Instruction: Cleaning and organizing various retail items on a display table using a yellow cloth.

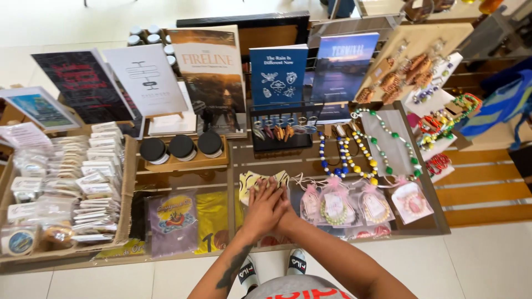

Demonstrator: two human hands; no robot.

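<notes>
Pressing yellow patterned cloth [250, 182] w/ both hands, left hand [265, 209] over right hand [286, 213], fingers flat, gripping nothing.

A small shop stall. The counter [288, 160] carries propped-up books [277, 75], bead necklaces [363, 149], bagged bracelets [335, 205] and packaged goods in a tray [128, 182].

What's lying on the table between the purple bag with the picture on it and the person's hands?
In the head view, a yellow folded cloth lies between the purple bag and the overlapped hands, which rest on a yellow patterned fabric piece.
</notes>
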